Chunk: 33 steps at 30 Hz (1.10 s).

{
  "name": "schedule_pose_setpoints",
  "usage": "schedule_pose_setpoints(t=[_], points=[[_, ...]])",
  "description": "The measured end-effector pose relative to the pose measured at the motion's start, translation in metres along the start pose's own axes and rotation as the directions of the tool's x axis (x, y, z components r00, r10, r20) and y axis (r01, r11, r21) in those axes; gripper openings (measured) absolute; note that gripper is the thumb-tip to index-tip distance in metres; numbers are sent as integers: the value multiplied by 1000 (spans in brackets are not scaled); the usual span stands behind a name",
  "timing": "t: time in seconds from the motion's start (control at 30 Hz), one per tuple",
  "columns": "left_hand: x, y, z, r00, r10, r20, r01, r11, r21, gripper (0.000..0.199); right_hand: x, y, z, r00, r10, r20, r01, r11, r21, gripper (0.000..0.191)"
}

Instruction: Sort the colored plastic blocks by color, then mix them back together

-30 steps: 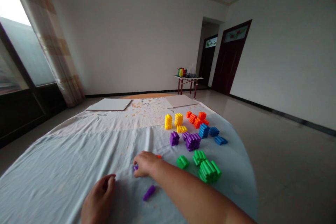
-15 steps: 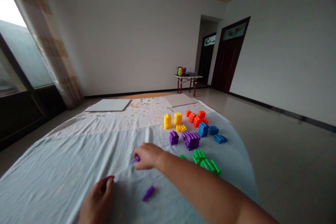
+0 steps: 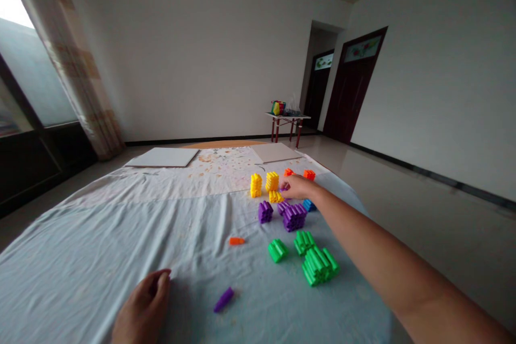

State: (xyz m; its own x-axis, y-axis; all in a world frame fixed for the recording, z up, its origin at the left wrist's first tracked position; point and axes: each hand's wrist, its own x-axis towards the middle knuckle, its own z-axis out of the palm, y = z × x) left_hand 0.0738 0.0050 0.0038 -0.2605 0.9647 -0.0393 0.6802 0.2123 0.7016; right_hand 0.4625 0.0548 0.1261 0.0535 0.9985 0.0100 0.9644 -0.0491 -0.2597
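Observation:
My right hand [image 3: 297, 187] is closed around a small purple piece [image 3: 284, 189], above the table between the yellow blocks [image 3: 272, 181] and the orange blocks [image 3: 309, 174]. Below it stand the purple blocks [image 3: 294, 217], with blue blocks [image 3: 309, 205] partly hidden by my forearm. My left hand [image 3: 143, 303] rests on the cloth at the lower left, its fingers curled together; whatever they may hold is too small to name. A single purple piece [image 3: 223, 300] lies to its right, and a single orange piece [image 3: 236, 241] lies farther up the cloth.
Several green blocks [image 3: 319, 265] stand at the right, nearer to me. Two flat boards, one white [image 3: 164, 157] and one beige [image 3: 276, 152], lie at the table's far side. A small side table [image 3: 287, 116] with bags stands by the wall.
My right hand has moved away to the right and up, over the colored blocks, with a purple piece in it. The orange piece now shows on the cloth where that hand was.

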Motion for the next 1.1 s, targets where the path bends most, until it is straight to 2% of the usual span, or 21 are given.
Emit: schedule_pose_setpoints(t=[0.2,0.57,0.9,1.1], points=[[1,2,0,1000,-27,2,27,1000,6,47,-21,16,12,999,44,2,-44,996,-76,24],[-1,2,-1,1000,-9,-11,10,1000,21,45,-32,8,15,995,95,8,-92,981,-169,24],[-6,10,-4,998,37,-59,-35,999,32,41,-27,8,6,991,59,-117,-80,981,-177,23],[-5,6,-3,997,52,-52,-52,999,8,42,-23,7,3,989,80,-125,-103,978,-184,20]])
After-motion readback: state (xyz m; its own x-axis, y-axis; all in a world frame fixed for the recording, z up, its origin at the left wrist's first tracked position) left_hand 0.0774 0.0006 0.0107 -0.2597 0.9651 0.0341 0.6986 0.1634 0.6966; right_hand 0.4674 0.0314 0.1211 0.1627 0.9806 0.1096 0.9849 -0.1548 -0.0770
